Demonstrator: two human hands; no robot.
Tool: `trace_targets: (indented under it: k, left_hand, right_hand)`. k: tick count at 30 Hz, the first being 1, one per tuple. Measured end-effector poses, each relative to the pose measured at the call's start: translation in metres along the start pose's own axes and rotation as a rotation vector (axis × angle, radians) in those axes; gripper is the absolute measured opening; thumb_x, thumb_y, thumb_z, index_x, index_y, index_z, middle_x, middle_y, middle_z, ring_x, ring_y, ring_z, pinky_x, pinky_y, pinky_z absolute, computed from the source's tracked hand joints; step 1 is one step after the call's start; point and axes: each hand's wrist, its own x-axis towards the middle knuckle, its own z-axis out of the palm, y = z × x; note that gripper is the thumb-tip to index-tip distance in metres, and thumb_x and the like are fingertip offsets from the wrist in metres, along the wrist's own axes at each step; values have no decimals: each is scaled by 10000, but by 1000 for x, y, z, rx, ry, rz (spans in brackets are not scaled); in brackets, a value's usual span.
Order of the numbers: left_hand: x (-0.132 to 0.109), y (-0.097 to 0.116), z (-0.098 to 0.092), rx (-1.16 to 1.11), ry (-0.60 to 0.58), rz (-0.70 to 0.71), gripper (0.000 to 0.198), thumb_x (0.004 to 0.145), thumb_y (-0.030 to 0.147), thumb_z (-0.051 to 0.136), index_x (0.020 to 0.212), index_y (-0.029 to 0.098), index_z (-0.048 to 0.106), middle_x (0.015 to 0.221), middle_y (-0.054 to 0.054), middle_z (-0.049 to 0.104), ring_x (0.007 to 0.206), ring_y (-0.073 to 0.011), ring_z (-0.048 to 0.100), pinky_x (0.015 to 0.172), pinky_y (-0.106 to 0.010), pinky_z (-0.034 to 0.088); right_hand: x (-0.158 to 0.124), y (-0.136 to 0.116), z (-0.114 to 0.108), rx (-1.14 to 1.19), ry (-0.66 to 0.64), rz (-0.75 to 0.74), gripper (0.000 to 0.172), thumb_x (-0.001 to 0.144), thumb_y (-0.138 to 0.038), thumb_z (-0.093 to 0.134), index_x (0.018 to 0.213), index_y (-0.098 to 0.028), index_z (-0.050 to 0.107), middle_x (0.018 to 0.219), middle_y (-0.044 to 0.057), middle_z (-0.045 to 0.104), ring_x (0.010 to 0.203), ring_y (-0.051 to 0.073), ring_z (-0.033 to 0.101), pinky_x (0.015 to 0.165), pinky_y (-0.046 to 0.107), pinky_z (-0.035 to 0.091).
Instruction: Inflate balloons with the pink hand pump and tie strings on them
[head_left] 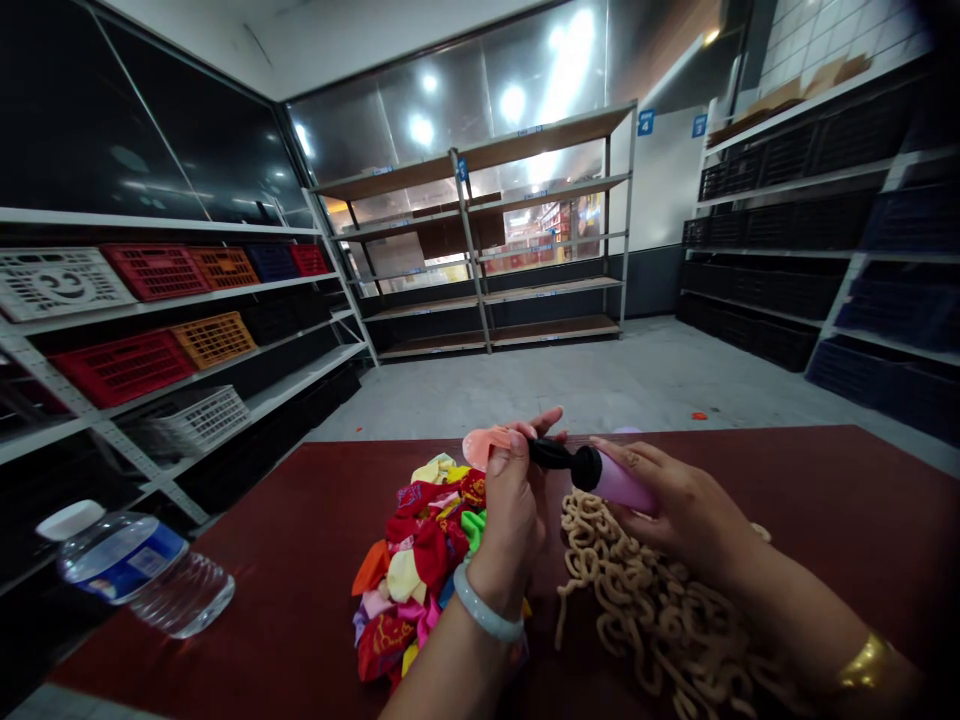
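My left hand point(517, 500) pinches a limp peach-coloured balloon point(480, 447) at its neck, where the black nozzle point(551, 453) of a hand pump meets it. Wrapped around the pump's light purple body point(624, 485) are the fingers of my right hand point(679, 500). Below and left of my left hand lies a heap of uninflated balloons point(409, 580) in red, yellow, pink, green and other colours. A tangled pile of beige cords point(622, 600) rests on the table under my right hand and forearm.
A water bottle point(142, 570) with a white cap stands tilted in view at the left of the dark red table point(292, 560). Shelves with coloured crates point(154, 272) line the left wall. A rack point(487, 250) stands at the back, and dark crates point(765, 285) fill shelves at right.
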Motion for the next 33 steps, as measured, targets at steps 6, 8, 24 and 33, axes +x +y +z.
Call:
trace_targets:
  k: [6, 8, 24, 33]
  left_hand:
    - [-4, 6, 2, -85, -14, -116, 211, 842, 356, 683, 886, 203, 544, 1192, -75, 682, 942, -229, 694, 991, -454, 458]
    - [-3, 7, 0, -147, -8, -129, 255, 853, 397, 663, 780, 191, 531, 1139, -71, 699, 956, -238, 690, 994, -461, 457]
    - [8, 12, -6, -254, 226, 2, 529, 864, 485, 632, 526, 182, 362, 420, 63, 347, 378, -71, 365, 440, -233, 345]
    - [22, 78, -34, -257, 321, 263, 551, 852, 416, 670, 547, 192, 269, 397, 88, 296, 325, -58, 314, 395, -217, 253]
  right_hand:
    - [1, 6, -1, 6, 7, -41, 717, 823, -337, 610, 1488, -374, 345, 1333, 59, 589, 1105, 248, 625, 876, 379, 534]
    - [1, 5, 0, -45, 3, -38, 729, 816, -328, 614, 1490, -381, 341, 1315, 61, 597, 1077, 250, 632, 850, 381, 538]
    - [-2, -19, 23, -229, 21, -141, 769, 833, -327, 612, 1522, -329, 272, 1191, 94, 653, 976, 252, 658, 827, 434, 545]
    - [-7, 6, 23, -304, 8, -35, 480, 752, -284, 654, 1228, -234, 609, 1133, 91, 706, 905, 261, 697, 752, 377, 563]
